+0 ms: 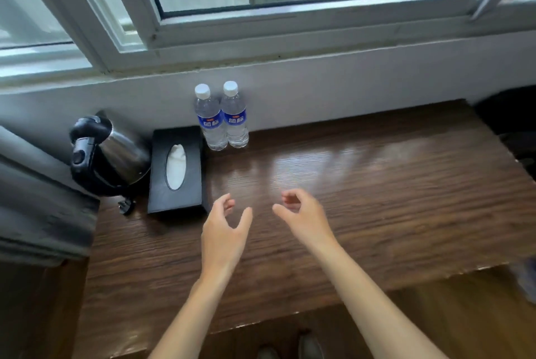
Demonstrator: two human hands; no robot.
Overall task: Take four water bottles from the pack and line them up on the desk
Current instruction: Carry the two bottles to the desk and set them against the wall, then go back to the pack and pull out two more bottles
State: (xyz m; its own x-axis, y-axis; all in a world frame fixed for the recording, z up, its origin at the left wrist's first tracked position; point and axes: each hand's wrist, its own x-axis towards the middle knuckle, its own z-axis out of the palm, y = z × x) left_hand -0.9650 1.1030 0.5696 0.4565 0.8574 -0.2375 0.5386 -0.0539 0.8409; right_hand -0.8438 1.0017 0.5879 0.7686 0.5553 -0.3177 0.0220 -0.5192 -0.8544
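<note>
Two clear water bottles with white caps and blue labels stand upright, touching side by side, against the wall at the back of the dark wooden desk [377,199]: the left bottle [210,119] and the right bottle [235,116]. My left hand [224,231] and my right hand [304,213] hover above the middle of the desk, well in front of the bottles. Both hands hold nothing, with fingers curled and apart. No bottle pack is in view.
A black tissue box [175,168] lies just left of the bottles, and a steel kettle with a black handle [104,155] stands further left. A curtain [34,208] hangs at the left edge. The window sill runs behind the desk. Something dark sits at the far right.
</note>
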